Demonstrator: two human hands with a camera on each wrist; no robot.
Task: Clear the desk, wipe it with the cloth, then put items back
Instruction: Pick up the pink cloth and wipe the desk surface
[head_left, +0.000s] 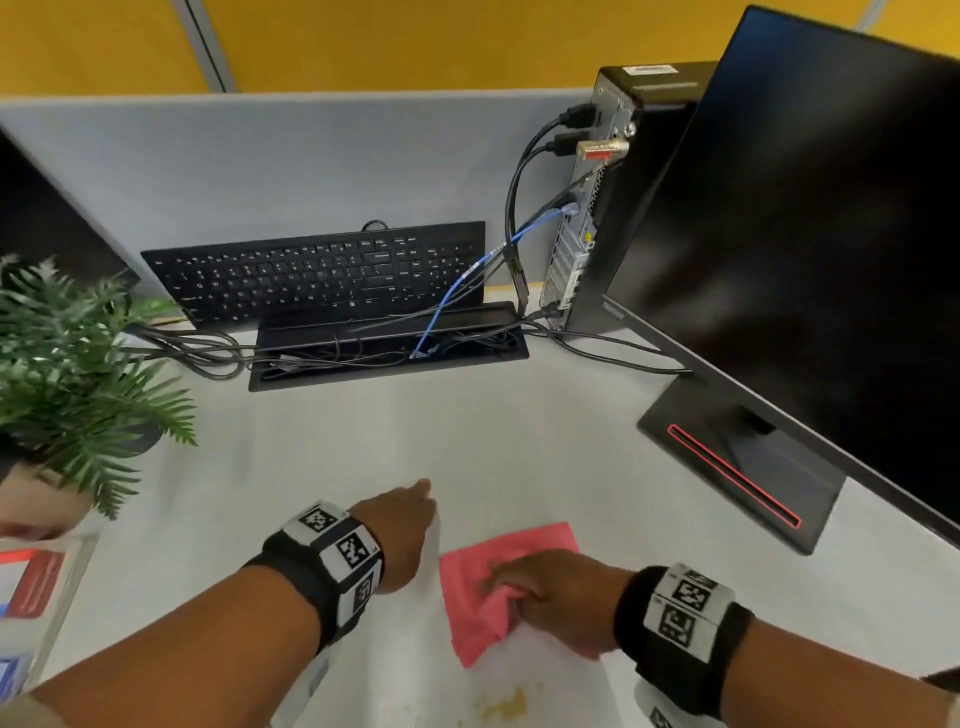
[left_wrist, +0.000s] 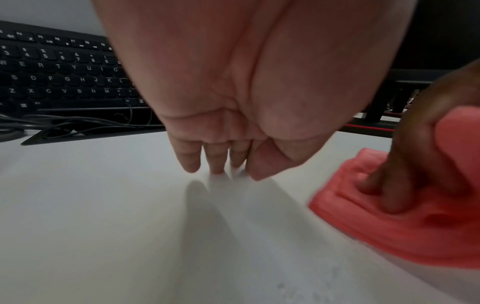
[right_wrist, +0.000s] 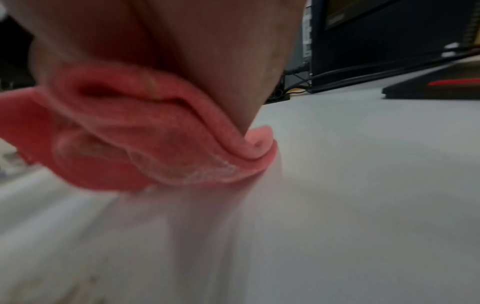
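Stage: the wiping is going on; the middle of the desk (head_left: 519, 441) is lying bare, so the clearing looks done there, as far as I can judge.
Left to do: a yellowish smear (head_left: 501, 706) is still showing at 6 o'clock of the cloth, and the putting back is not yet begun.
Cloth: the pink cloth (head_left: 498, 582) is lying bunched on the desk, at 3 o'clock of the left hand, just beside it.
Right hand: the right hand (head_left: 550, 597) is pressing down on the cloth, fingers curling into its folds.
Left hand: the left hand (head_left: 402, 535) is resting its straight, close-set fingertips (left_wrist: 192, 164) on the bare desk, holding nothing.
Keyboard: the keyboard (head_left: 322, 273) is leaning against the partition at 12 o'clock.
Cable tray: the open recess (head_left: 384, 353) below it is holding a tangle of cables.
Pot: the plant (head_left: 78, 374) is standing in a pot at 9 o'clock, mostly hidden.
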